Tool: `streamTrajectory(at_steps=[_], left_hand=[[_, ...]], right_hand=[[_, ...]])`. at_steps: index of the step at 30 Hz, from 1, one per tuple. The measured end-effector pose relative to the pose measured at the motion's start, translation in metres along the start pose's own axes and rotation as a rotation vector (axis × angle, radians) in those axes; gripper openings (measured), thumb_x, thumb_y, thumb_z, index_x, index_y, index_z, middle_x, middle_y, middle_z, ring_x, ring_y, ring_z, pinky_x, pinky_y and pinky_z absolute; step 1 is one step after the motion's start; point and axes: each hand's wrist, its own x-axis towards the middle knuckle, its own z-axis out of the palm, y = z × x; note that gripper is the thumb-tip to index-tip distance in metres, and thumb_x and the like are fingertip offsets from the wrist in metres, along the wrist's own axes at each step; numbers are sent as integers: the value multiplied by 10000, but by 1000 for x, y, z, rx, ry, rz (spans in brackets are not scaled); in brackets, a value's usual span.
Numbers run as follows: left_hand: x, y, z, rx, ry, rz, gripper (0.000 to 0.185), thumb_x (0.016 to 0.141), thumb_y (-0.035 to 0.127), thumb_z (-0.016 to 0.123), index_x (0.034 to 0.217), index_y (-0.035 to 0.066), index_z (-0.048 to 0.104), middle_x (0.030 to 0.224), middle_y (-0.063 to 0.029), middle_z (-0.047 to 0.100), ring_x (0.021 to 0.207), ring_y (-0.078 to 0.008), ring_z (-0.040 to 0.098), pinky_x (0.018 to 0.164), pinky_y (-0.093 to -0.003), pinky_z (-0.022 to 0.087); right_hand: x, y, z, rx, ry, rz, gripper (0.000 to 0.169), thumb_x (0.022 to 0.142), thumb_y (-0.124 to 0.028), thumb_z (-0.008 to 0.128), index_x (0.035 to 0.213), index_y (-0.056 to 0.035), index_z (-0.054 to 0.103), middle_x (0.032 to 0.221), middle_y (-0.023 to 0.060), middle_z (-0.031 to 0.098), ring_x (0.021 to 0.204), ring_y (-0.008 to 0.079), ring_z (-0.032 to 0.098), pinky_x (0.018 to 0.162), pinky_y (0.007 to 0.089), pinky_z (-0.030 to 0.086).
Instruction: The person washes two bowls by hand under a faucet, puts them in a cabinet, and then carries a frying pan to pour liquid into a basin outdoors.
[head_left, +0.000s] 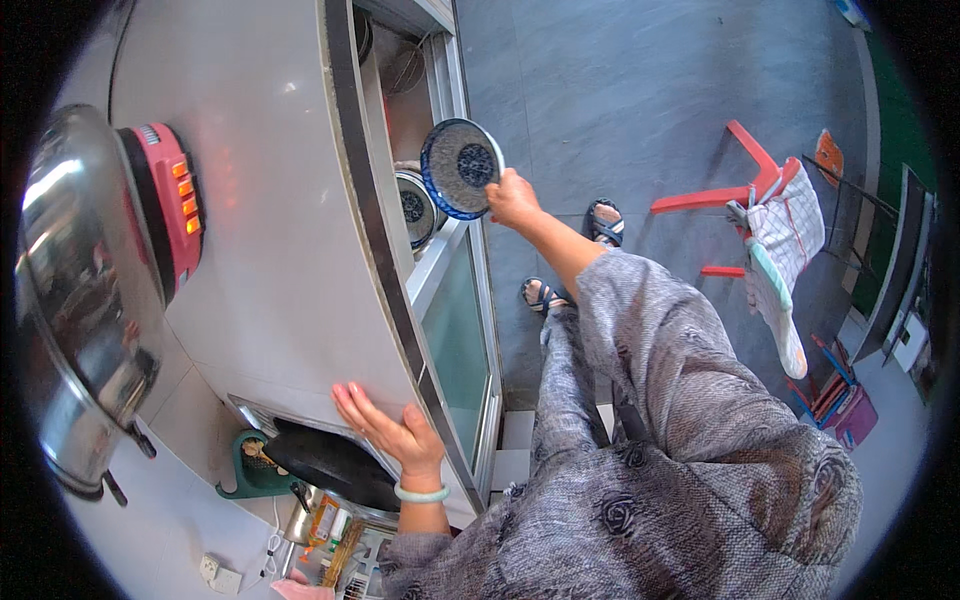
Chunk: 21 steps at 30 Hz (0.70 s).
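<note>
A blue-and-white patterned dish (454, 166), with a dark flower-like motif in its middle, is tilted up in my right hand (513, 199), which grips it by the rim. It is held just outside the open part of a low cabinet. Inside that cabinet sits a similar patterned dish (414, 210), partly hidden by the held one. My left hand (394, 433), wearing a pale green bangle (421, 493), lies palm down near the edge of the white tiled countertop (277, 247), holding nothing. A frosted glass sliding door (454, 352) covers the nearer part of the cabinet.
A steel electric pot (97, 300) with a pink control base (169, 202) and lit buttons stands on the counter. A black wok (330, 461) is beside my left hand. A red stool (765, 180) with a cloth (787, 217) over it stands on the grey floor (585, 90).
</note>
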Motion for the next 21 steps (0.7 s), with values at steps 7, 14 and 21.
streamTrajectory(at_steps=[7,14,21], left_hand=[[-7,-4,0,0,-60,-79,734,982,467,347,1463,-63,188,1523,-302,137,1417,-432,177,1144,-511,175],[-8,-3,-1,-25,-95,-136,774,976,511,334,1477,-52,157,1545,-260,113,1435,-410,129,1150,-518,128],[-15,-8,-4,-71,-97,-184,797,955,514,381,1477,-49,165,1542,-284,76,1434,-438,98,1144,-542,141]], right_hand=[[22,-28,69,-181,-191,-102,383,856,-257,568,1061,64,527,988,299,643,965,419,637,869,475,504],[45,-20,129,-224,-266,-115,367,842,-256,613,1049,47,594,1043,277,650,994,394,641,879,452,513],[53,-22,171,-327,-217,-105,335,834,-236,647,1061,4,593,1055,232,661,996,371,648,869,447,521]])
